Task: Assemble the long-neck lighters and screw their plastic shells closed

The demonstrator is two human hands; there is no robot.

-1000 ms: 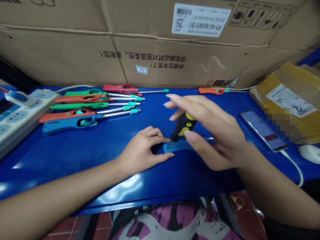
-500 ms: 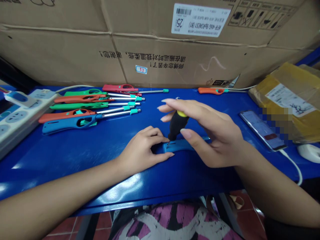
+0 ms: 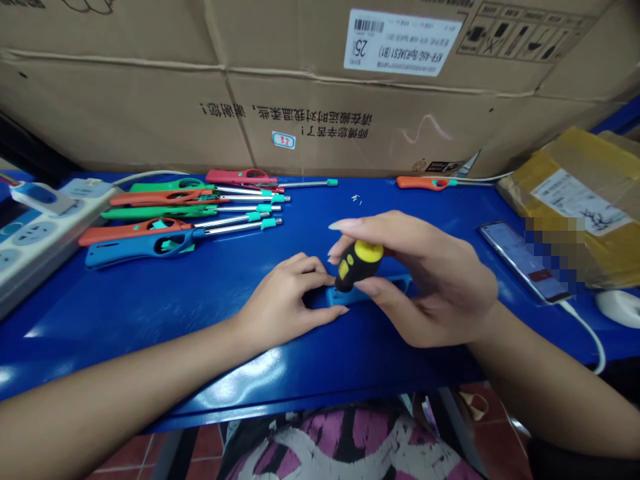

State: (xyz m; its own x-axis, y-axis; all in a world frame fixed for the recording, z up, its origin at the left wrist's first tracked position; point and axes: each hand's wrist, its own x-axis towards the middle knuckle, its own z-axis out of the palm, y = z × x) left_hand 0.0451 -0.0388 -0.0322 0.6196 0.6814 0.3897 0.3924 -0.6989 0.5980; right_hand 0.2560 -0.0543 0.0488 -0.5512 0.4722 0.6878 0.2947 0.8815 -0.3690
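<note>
My right hand (image 3: 430,280) pinches a short black-and-yellow screwdriver (image 3: 356,265), which stands nearly upright with its tip down on a blue stick lighter (image 3: 373,291). That lighter lies flat on the blue table (image 3: 150,307). My left hand (image 3: 287,300) curls over the lighter's left end, fingers bent and pressing it down. Most of the lighter is hidden under both hands.
A row of several red, green and blue stick lighters (image 3: 175,213) lies at the back left, and one orange lighter (image 3: 430,182) at the back right. A power strip (image 3: 35,233) sits far left. A phone (image 3: 525,260), a yellow parcel (image 3: 580,200) and cardboard boxes (image 3: 300,87) bound the right and rear.
My right hand has lowered and closed round the screwdriver, which went from tilted to nearly upright on the lighter. My left hand has stayed in place.
</note>
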